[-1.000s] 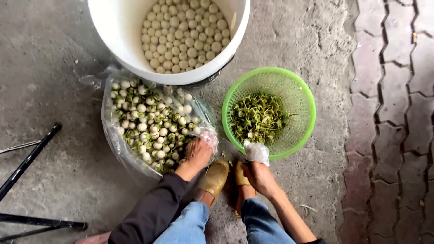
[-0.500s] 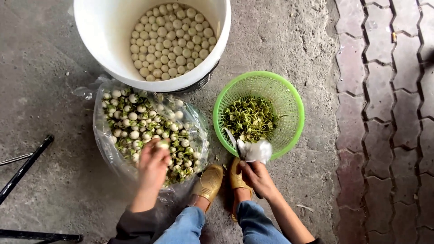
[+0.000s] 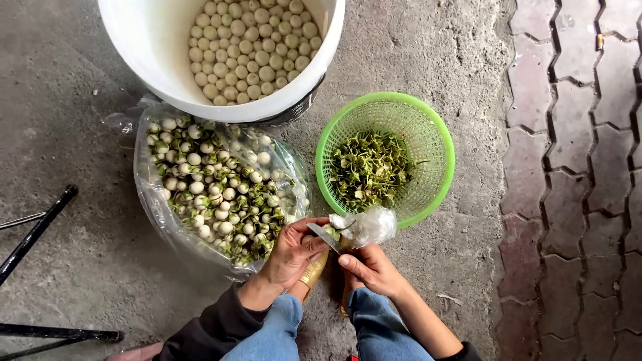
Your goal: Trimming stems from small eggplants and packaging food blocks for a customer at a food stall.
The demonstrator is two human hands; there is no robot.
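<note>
Left hand [image 3: 292, 251] no longer down among the small round eggplants in the clear plastic bag [image 3: 150, 200], now drawn back beside its near edge, fingers curled around one small eggplant [image 3: 332, 232]. Right hand [image 3: 371, 267] close against it, fingers closed on a small knife [image 3: 324, 237], blade touching that eggplant, just below the green basket [image 3: 438, 144] of trimmed stems. White bucket [image 3: 154, 60] farther up.

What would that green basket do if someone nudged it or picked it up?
The green basket would probably slide or lift easily: its mesh walls look like thin plastic, and it holds only a loose heap of leafy trimmings. It seems unlikely to tip, since it sits wide and low on the concrete floor. The rim might flex a little if squeezed.
</note>
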